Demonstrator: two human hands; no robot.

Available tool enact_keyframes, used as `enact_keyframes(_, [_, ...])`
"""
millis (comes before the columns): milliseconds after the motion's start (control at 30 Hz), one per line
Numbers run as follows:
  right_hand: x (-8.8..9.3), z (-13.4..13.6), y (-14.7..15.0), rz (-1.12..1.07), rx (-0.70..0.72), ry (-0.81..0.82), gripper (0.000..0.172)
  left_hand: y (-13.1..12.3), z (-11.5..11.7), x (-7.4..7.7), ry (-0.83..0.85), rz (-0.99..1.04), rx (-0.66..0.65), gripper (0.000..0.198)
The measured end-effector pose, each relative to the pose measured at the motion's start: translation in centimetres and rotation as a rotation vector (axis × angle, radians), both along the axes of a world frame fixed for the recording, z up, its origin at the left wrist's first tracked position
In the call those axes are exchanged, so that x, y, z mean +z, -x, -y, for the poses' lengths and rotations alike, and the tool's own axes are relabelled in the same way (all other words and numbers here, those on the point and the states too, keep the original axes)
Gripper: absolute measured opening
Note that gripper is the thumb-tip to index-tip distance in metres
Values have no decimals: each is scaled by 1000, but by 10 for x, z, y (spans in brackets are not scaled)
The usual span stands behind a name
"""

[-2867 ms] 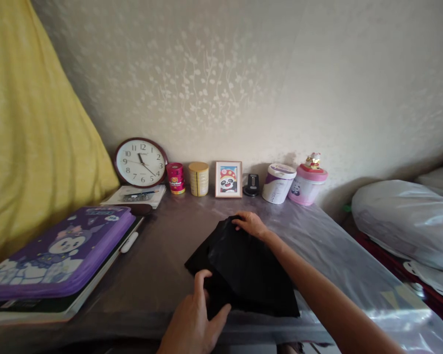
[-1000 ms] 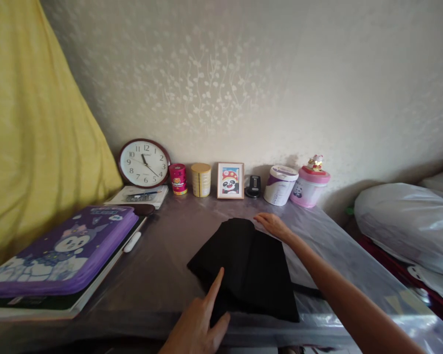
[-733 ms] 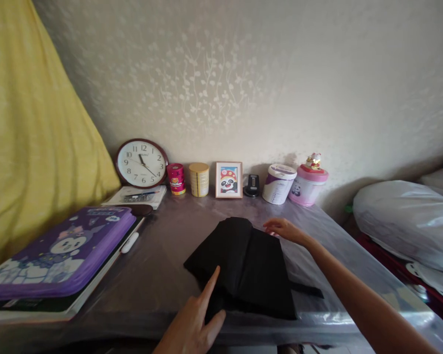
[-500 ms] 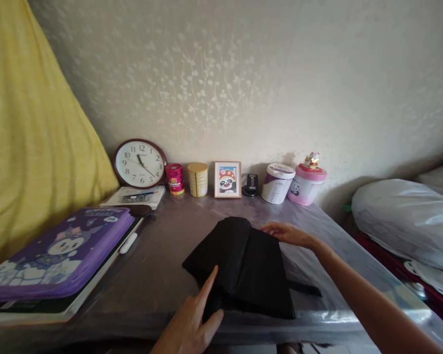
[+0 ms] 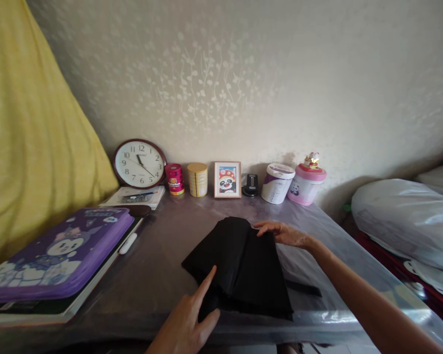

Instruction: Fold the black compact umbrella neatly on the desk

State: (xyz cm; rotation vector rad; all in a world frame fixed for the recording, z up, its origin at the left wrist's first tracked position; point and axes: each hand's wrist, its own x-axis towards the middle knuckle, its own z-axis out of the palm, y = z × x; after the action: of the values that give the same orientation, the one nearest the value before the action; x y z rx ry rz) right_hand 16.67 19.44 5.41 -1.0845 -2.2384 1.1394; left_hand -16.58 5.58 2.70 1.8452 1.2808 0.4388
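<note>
The folded black cloth [image 5: 239,268] lies in the middle of the tabletop [image 5: 158,255], its near edge close to the front edge. A narrow black strap [image 5: 302,287] runs out from under its right side. Bare surface lies open on both sides: a wide strip to the left as far as the flat purple cartoon-printed case [image 5: 59,250], and a longer stretch to the right. The back row of things stands well apart from the cloth.

The left hand [image 5: 186,324] rests its outstretched forefinger on the cloth's near-left part. Its grip is loose and closed on nothing. The right hand [image 5: 286,233] lies flat at the cloth's far-right edge with fingers spread, its grip apart as well.

The cloth is matt and soft, folded into a rough slab with a ridge down its middle. A clear, glossy plastic sheet covers the grey tabletop and wrinkles towards the right.

Along the wall stand a round brown-rimmed wall clock [image 5: 139,162], a small red tin [image 5: 174,179], a yellow ribbed tin [image 5: 197,179], a framed panda picture [image 5: 227,179], a white-and-purple tub [image 5: 278,183] and a pink lidded jar [image 5: 306,184]. The wallpaper is pale with a faint floral print. A yellow curtain [image 5: 29,147] hangs at the left, and a plastic-wrapped bundle [image 5: 402,221] lies off to the right.
</note>
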Motion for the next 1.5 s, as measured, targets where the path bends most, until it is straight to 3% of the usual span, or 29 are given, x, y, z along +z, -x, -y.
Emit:
enact_keyframes(233, [4,-1,3,-45,1,-23,23,4,0,-7,10,42,-20,67])
enact_keyframes(600, [1,-3,46,-395,-227,208,28,9,0,-15,64,149,-83,68])
enact_keyframes(800, [-7,-13,71,-467,-311,178,30,9,2,-16,75,179,-108,67])
enact_keyframes(1200, [-19,-31,95,-194,-318,122,34,5,6,-15,63,66,-78,70])
enact_keyframes(1400, [-25,-34,94,-100,-360,63,25,3,5,-7,53,23,31,70])
enact_keyframes(1500, [-26,-34,95,-44,-385,23,22,0,5,2,61,36,99,60])
